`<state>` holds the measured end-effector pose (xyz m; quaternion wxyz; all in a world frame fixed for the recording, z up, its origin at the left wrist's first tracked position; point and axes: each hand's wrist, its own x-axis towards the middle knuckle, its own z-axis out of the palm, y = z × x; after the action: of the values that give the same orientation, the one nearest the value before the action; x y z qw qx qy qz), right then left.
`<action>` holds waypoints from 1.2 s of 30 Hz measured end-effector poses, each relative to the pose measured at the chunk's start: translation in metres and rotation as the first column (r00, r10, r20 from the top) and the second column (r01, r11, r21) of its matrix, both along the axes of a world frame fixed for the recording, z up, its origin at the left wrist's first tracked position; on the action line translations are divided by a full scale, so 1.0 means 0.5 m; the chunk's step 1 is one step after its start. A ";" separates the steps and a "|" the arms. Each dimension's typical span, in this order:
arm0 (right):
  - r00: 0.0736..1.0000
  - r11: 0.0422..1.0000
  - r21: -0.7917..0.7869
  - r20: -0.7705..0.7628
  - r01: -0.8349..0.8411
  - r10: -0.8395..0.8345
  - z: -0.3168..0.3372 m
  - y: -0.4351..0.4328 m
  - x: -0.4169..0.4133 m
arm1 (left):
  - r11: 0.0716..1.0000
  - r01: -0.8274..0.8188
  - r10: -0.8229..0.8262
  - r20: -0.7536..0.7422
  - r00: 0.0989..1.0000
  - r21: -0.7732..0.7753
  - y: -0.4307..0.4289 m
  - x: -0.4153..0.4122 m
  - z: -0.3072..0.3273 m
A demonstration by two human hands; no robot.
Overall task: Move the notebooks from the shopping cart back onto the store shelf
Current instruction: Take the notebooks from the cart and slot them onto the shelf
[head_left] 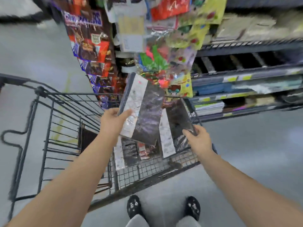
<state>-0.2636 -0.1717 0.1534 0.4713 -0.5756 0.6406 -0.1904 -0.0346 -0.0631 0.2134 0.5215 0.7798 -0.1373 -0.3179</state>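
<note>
My left hand (113,119) grips the near left corner of a black-and-white marbled notebook (144,112), lifted above the black wire shopping cart (49,122). Lower down, my right hand (197,138) holds the near right edge of a second, similar notebook (173,130) over the cart's right side. More notebooks (127,153) lie flat on the cart's bottom beneath both. The store shelf (246,76) stands to the right of the cart, with stacked notebooks and paper goods on its tiers.
A hanging rack of candy bags (91,51) and colourful party packs (178,51) stands just beyond the cart. Grey floor (246,145) spreads left and right. My two black shoes (134,207) are near the cart's close edge.
</note>
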 end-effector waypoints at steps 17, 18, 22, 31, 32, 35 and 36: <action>0.970 0.978 -0.108 0.186 0.177 -0.155 0.083 -0.368 -0.486 | 0.994 -0.093 0.078 -0.241 0.967 -0.053 -0.338 -0.432 -0.009; 0.967 0.979 -0.094 0.199 0.179 -0.158 0.082 -0.389 -0.495 | 0.994 -0.103 0.091 -0.245 0.965 -0.037 -0.352 -0.441 -0.012; 0.945 0.980 -0.034 0.272 0.196 -0.180 0.077 -0.478 -0.501 | 0.990 -0.138 0.137 -0.229 0.964 0.011 -0.408 -0.444 -0.032; 0.922 0.980 0.078 0.333 0.184 -0.199 0.019 -0.720 -0.418 | 0.975 -0.209 0.222 -0.242 0.945 0.077 -0.580 -0.403 -0.108; 0.917 0.976 0.112 0.339 0.184 -0.212 0.005 -0.747 -0.406 | 0.973 -0.213 0.228 -0.244 0.943 0.087 -0.595 -0.398 -0.118; 0.886 0.962 0.196 0.387 0.189 -0.253 -0.041 -0.823 -0.363 | 0.968 -0.232 0.249 -0.280 0.927 0.094 -0.629 -0.383 -0.148; 0.881 0.957 0.231 0.397 0.177 -0.259 -0.055 -0.844 -0.346 | 0.965 -0.238 0.259 -0.287 0.922 0.106 -0.634 -0.378 -0.160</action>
<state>-0.4368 -0.5938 0.1260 0.6266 -0.3975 0.5988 -0.3013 -0.2233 -0.3803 0.1332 0.5449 0.7516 0.0539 -0.3676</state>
